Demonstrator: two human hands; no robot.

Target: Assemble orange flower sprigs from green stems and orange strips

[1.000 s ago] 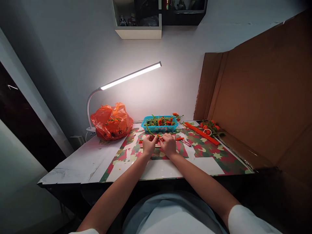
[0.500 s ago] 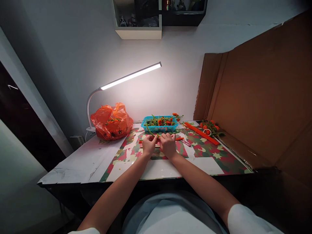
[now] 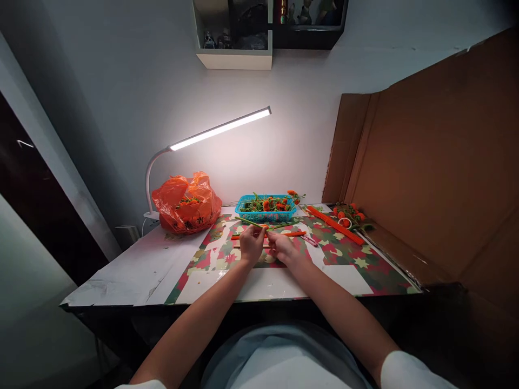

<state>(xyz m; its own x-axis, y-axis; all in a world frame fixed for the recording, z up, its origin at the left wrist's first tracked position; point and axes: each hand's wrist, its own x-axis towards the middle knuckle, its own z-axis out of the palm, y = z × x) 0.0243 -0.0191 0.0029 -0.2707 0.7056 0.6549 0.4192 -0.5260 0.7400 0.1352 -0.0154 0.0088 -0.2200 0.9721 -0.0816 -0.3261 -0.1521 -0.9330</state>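
Above the table's middle, my left hand [image 3: 251, 244] is closed in a pinch on a thin green stem [image 3: 248, 221] with a small orange piece [image 3: 264, 227] at the fingertips. Close beside it, my right hand [image 3: 283, 247] has its fingers drawn together near that orange piece; what lies between them is hidden. More green stem [image 3: 284, 225] shows past the right fingers. Orange strips [image 3: 295, 234] and a thin stick [image 3: 237, 247] lie under the hands. A pair of pink-handled scissors [image 3: 310, 241] rests to the right.
Behind the hands stands a blue basket [image 3: 265, 216] of orange flowers and green stems. An orange plastic bag [image 3: 186, 208] sits left, beneath a lit lamp [image 3: 221, 128]. Right are a long orange bundle [image 3: 334, 225], more orange flowers [image 3: 349, 213] with a white ring, and a cardboard panel [image 3: 425, 162].
The green stem has tipped from curving upward to lying lower and leftward. An orange piece now shows at the fingertips. My right hand has turned and shifted slightly down, its fingers pointing more to the left.
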